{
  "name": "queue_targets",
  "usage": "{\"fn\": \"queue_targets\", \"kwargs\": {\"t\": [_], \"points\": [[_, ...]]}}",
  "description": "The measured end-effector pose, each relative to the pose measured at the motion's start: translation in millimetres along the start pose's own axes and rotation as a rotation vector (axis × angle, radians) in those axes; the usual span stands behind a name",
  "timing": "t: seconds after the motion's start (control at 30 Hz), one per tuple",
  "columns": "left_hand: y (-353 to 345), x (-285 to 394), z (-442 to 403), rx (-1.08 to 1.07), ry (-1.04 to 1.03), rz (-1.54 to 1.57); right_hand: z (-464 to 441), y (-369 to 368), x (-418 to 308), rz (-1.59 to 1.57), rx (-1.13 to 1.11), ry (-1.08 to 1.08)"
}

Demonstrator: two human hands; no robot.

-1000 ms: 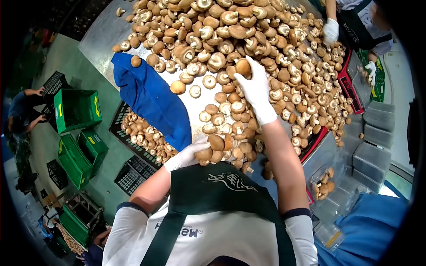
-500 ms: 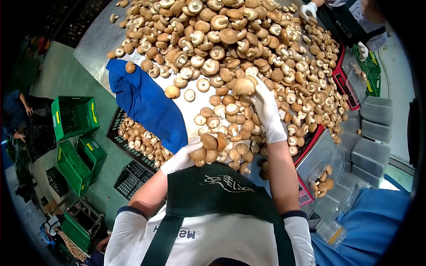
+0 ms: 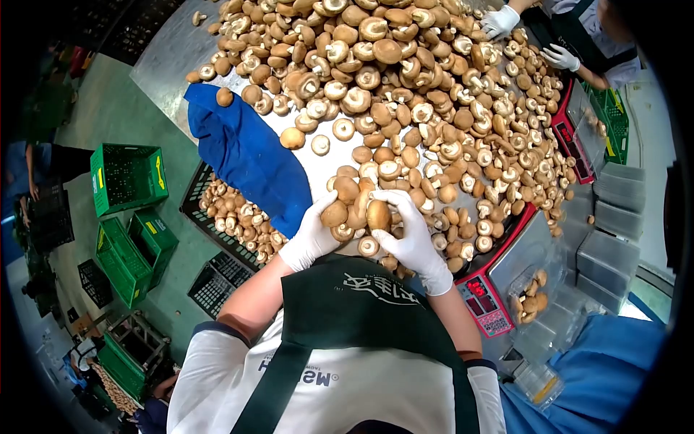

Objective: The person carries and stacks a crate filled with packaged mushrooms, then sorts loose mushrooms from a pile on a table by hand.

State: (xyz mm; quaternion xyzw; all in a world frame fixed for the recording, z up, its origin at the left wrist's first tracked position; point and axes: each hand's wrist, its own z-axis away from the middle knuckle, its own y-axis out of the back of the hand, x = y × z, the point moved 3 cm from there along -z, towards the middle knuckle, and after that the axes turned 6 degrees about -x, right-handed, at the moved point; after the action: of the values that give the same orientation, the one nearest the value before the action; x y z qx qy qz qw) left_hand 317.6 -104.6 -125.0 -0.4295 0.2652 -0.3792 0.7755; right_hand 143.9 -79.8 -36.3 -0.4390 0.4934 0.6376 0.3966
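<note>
White gloves cover both hands, which are close together at the near edge of the big brown mushroom pile [image 3: 405, 58]. The left hand [image 3: 311, 235] is curled around a small bunch of brown mushrooms [image 3: 335, 213]. The bunch sits at its fingers, on the side facing the right hand [image 3: 412, 242]. The right hand is bent in a narrow pinch, with one round brown mushroom [image 3: 378, 215] between its thumb and fingers. That mushroom is to the left of its palm, right beside the bunch.

The pile spreads over the shiny metal counter [image 3: 163, 69], mostly on the far side of both hands. To the left lies a crumpled blue cloth [image 3: 249, 155], with one mushroom on it. Past the cloth, a black plastic crate [image 3: 191, 206] holds small mushrooms. On the near right is a red scale [image 3: 486, 300], and just right of its buttons is a clear plastic tray [image 3: 517, 286] with mushrooms in it. At the far right, another person's gloved hands [image 3: 500, 23] are over the pile.
</note>
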Motion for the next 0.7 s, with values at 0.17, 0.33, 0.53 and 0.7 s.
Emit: {"fn": "queue_targets", "kwargs": {"t": [0.17,0.33,0.53,0.7], "points": [[-2,-8,9,0.052,-0.008,-0.171,3,-12,-16,0.309,-0.022,0.156],[-2,-16,13,0.034,-0.16,-0.555,14,-23,-24,0.414,0.044,0.113],[5,-10,15,-0.1,-0.078,-0.393,19,-4,-1,-0.488,-0.008,-0.291],[19,-5,20,-0.152,-0.028,-0.186,16,3,3,-1.042,0.047,-0.185]]}}
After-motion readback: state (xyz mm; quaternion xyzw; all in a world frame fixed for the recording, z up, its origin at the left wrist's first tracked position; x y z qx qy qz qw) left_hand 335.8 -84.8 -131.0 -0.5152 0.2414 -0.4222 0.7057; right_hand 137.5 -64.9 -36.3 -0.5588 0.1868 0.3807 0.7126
